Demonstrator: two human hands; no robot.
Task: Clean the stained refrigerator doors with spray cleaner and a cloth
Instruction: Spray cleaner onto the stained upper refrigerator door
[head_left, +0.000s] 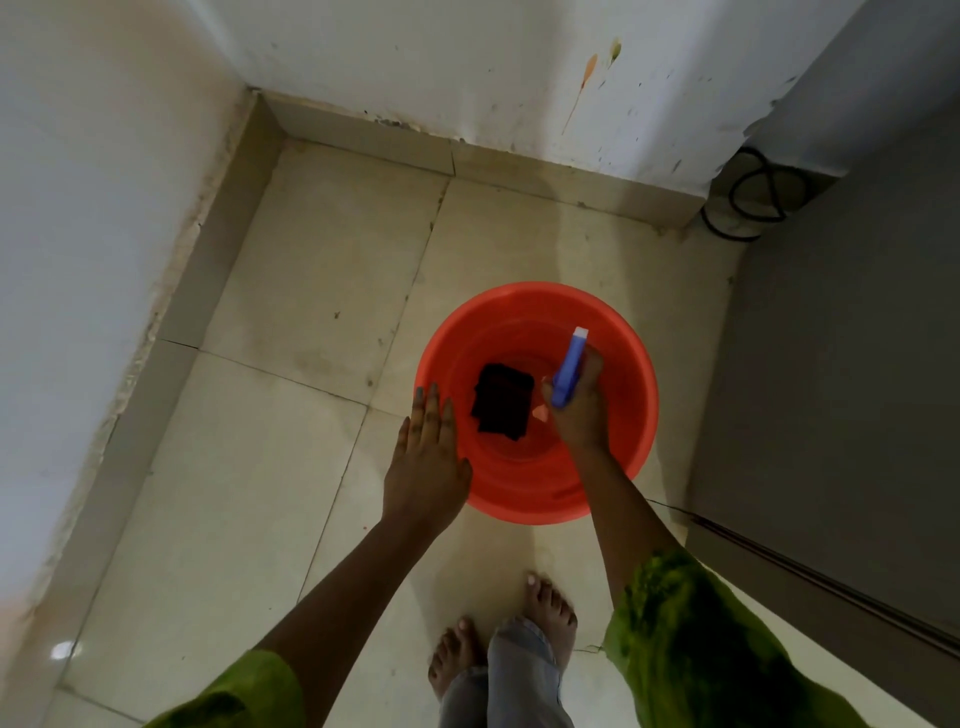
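Observation:
An orange bucket (634, 415) stands on the tiled floor in front of my feet. A dark folded cloth (503, 402) lies at its bottom. My right hand (581, 410) is inside the bucket, closed around a spray bottle (569, 366) with a blue trigger head and white nozzle. My left hand (427, 462) hovers flat with fingers spread at the bucket's left rim, holding nothing. The grey refrigerator (841, 364) fills the right side of the view.
White walls (104, 208) meet in a corner ahead, with an orange drip stain (584, 83) on the far wall. A black cable (753, 192) coils behind the refrigerator. My bare feet (550, 608) stand just below the bucket.

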